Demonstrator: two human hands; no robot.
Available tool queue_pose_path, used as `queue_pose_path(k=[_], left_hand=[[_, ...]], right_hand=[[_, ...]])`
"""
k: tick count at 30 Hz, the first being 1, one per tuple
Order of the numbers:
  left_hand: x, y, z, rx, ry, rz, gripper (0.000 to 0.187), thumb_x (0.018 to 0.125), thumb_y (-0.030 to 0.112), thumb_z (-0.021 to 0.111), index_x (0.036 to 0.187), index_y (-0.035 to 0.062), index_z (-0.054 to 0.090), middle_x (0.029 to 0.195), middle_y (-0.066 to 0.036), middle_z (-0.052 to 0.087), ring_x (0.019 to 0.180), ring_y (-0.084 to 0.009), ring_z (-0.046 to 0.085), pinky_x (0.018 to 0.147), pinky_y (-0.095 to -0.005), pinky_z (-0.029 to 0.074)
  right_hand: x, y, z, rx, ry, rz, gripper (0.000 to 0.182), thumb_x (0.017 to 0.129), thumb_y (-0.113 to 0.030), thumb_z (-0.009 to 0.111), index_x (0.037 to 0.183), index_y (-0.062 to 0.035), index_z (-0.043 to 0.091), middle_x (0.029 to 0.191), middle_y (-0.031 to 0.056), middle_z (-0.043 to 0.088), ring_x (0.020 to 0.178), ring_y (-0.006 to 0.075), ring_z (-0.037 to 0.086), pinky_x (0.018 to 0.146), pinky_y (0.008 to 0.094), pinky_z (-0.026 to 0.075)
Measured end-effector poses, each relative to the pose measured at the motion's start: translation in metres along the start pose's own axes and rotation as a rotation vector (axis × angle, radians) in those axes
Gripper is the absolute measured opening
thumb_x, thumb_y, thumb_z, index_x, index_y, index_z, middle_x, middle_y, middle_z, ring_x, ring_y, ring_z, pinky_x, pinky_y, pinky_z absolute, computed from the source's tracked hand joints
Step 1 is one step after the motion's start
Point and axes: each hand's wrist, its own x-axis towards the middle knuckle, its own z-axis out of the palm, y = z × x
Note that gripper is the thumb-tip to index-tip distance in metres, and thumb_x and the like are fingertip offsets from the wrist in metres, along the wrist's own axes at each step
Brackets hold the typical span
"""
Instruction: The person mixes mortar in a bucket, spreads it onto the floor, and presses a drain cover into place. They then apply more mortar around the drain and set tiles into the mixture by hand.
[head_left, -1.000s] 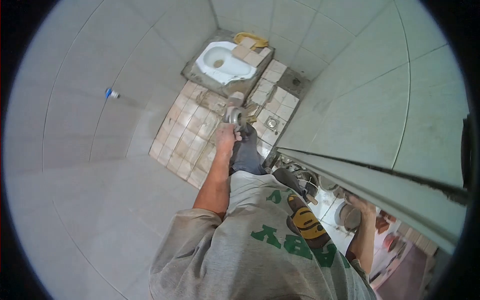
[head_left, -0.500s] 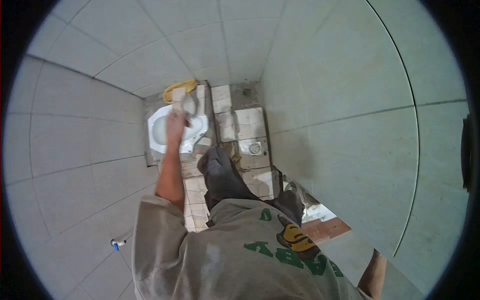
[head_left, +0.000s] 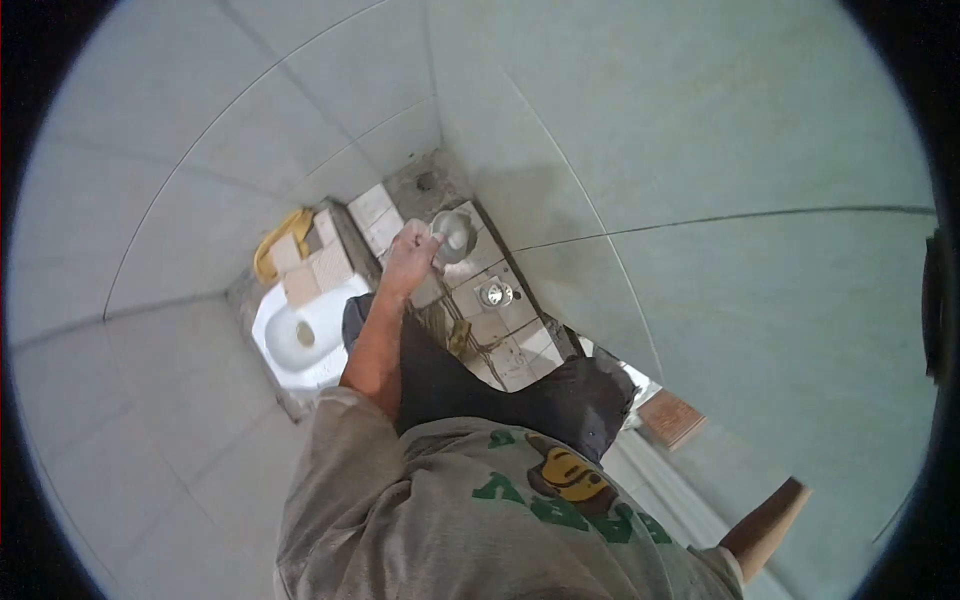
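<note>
Right wall (head_left: pixel 760 300): upright beside the tiled floor (head_left: pixel 488 328), close enough to explain the cramped reach; screening off whatever lies beyond its edge.
Squat toilet (head_left: pixel 290 365): set in a raised surround, probably for a firm seat; below the left arm half a second ago, off to its left now.
Right forearm (head_left: pixel 765 530): stretched sideways to the wall's edge, perhaps for balance; much the same half a second ago.
Left hand (head_left: pixel 410 260): held out past the knees, likely to keep the load clear of the trousers; over the toilet half a second ago, over the floor tiles now.
Left fingers: bent in around the near side of the load, with little gap showing.
Right hand: hidden behind the wall; cannot tell how far spread, nor around what; in sight a second ago.
Loose tiles (head_left: pixel 300 287): resting by the toilet's rim, apparently parked off the floor.
Round grey thing (head_left: pixel 457 238): in the left hand, between toilet and right wall; too blurred to tell cup from tool.
Drain (head_left: pixel 494 293): set into the floor, near the load, probably for runoff.
</note>
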Motion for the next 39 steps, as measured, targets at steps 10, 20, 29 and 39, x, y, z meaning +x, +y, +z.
queue_pose_path(k=[10,20,29,39], left_hand=[[0.107,-0.082,0.016,0.487,-0.619,0.310,0.017,0.088,0.019,0.055,0.079,0.0057,0.049,0.068,-0.005,0.051,0.065,-0.0145,0.053,0.061,-0.0314,0.045],[0.208,-0.123,0.009,0.836,-0.991,0.479,0.012,0.086,0.011,0.057,0.076,0.0058,0.052,0.067,-0.001,0.055,0.066,-0.0126,0.054,0.059,-0.0298,0.047],[0.146,-0.094,0.088,0.982,-1.135,0.270,0.017,0.083,0.012,0.066,0.070,0.0072,0.056,0.061,0.002,0.055,0.059,-0.0094,0.051,0.054,-0.0267,0.041],[0.143,-0.126,0.099,0.873,-1.048,0.310,0.021,0.084,0.019,0.067,0.075,0.0038,0.055,0.068,-0.002,0.056,0.066,-0.0115,0.051,0.059,-0.0303,0.042]], right_hand=[[0.016,0.034,0.165,0.192,0.433,0.151,0.027,0.076,-0.025,0.062,0.096,-0.0084,0.071,0.101,0.0179,0.068,0.093,0.0351,0.065,0.084,0.0408,0.050],[0.009,0.081,0.460,0.322,0.262,0.887,0.035,0.072,-0.019,0.053,0.097,-0.0015,0.070,0.096,0.0211,0.068,0.095,0.0347,0.066,0.086,0.0410,0.051],[0.058,0.129,0.548,0.565,0.332,0.904,0.033,0.075,-0.020,0.054,0.098,-0.0035,0.070,0.108,0.0221,0.064,0.103,0.0359,0.062,0.090,0.0422,0.049],[0.133,0.161,0.506,0.502,0.425,0.703,0.028,0.077,-0.024,0.053,0.086,-0.0035,0.069,0.092,0.0225,0.066,0.088,0.0359,0.065,0.078,0.0446,0.051]])
